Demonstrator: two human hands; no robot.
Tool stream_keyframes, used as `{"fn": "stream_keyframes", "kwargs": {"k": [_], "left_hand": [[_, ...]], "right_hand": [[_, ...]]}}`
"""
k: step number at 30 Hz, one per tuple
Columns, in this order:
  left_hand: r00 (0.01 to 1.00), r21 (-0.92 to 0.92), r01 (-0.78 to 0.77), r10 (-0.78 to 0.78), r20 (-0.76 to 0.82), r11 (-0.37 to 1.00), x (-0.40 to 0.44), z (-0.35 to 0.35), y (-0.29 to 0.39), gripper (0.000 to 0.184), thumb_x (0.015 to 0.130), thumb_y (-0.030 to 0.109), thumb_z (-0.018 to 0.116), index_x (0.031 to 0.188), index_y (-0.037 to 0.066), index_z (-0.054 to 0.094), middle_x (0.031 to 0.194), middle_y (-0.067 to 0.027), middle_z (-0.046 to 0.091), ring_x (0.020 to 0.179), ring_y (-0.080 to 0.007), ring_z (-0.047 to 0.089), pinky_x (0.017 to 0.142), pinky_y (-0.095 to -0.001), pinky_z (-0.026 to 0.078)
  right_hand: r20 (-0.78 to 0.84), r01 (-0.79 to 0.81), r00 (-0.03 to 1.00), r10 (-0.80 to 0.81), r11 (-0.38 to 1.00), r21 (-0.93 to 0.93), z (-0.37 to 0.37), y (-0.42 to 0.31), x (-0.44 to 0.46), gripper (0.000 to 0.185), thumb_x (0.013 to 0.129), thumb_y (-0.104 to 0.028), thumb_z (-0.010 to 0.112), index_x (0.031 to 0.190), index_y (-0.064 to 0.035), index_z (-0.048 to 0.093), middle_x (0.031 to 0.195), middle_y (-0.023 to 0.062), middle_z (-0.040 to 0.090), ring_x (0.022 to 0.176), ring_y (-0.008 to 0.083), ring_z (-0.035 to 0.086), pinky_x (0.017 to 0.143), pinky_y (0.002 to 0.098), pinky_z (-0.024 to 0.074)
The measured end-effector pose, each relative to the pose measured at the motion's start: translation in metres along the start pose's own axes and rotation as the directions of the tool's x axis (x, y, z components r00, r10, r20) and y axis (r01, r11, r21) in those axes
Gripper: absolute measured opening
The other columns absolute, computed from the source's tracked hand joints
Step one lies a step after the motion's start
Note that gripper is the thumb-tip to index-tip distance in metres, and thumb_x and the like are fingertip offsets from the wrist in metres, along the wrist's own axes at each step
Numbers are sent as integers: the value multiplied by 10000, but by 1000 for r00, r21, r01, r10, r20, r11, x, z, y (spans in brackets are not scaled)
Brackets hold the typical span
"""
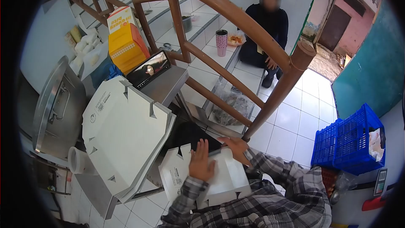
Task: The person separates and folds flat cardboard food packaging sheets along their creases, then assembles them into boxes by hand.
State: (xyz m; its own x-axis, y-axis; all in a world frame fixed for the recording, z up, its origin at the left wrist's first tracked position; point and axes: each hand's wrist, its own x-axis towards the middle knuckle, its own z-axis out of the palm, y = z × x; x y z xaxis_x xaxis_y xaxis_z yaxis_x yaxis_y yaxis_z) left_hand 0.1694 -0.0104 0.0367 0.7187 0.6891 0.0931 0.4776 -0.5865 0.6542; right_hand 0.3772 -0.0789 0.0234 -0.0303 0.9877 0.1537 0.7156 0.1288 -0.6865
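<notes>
A white cardboard box blank point(230, 173), partly folded, with notched flaps and small print, lies on my lap. My left hand point(201, 162) rests on it, fingers stretched out and flat near a crease. My right hand point(237, 148) is at the box's far right edge, its fingers bent over the raised side; part of the grip is hidden. To the left, a stack of flat white box blanks point(122, 131) lies tilted on a metal surface. Plaid sleeves cover both of my arms.
A phone point(148, 69) leans above the stack, near a yellow carton point(124, 44). A large metal pot point(55, 105) stands left, beside a plastic tub point(79, 160). Brown railing point(228, 8) crosses ahead. Another person point(265, 29) sits on the steps. Blue crates point(350, 143) stand right.
</notes>
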Motion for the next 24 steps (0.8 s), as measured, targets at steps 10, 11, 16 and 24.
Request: {"fn": "stream_keyframes", "kwargs": {"k": [10, 11, 16, 24], "left_hand": [[963, -129, -38, 71, 258, 991, 69, -75, -100, 852, 608, 230, 900, 1334, 69, 485, 1355, -199, 495, 1243, -310, 508, 943, -385, 473], [970, -85, -21, 41, 240, 996, 72, -75, -100, 807, 601, 239, 903, 1288, 64, 518, 1295, -193, 534, 1176, -295, 546, 917, -381, 482], [915, 6, 85, -80, 394, 996, 87, -90, -78, 536, 589, 270, 902, 1018, 75, 648, 903, -133, 671, 844, -248, 666, 793, -388, 516], [996, 312, 48, -68, 53, 949, 49, -47, -56, 295, 692, 319, 791, 843, 96, 670, 720, -106, 684, 699, -269, 663, 815, -417, 490]], "right_hand": [[55, 102, 993, -104, 994, 48, -68, 8, 72, 529, 756, 140, 548, 1224, -101, 500, 1025, 203, 639, 920, 337, 652, 792, 380, 529], [60, 125, 990, -130, 989, 73, -70, 10, 76, 520, 757, 130, 558, 1219, -104, 505, 1023, 198, 641, 918, 331, 654, 790, 379, 531], [-9, 243, 970, -244, 959, 144, -64, 22, 72, 445, 760, 76, 614, 1171, -79, 545, 1002, 170, 651, 912, 306, 665, 783, 361, 537], [-140, 140, 982, -127, 986, 87, -49, 20, 45, 380, 721, 124, 553, 1077, 1, 602, 1012, 151, 662, 935, 294, 668, 829, 364, 517]]}}
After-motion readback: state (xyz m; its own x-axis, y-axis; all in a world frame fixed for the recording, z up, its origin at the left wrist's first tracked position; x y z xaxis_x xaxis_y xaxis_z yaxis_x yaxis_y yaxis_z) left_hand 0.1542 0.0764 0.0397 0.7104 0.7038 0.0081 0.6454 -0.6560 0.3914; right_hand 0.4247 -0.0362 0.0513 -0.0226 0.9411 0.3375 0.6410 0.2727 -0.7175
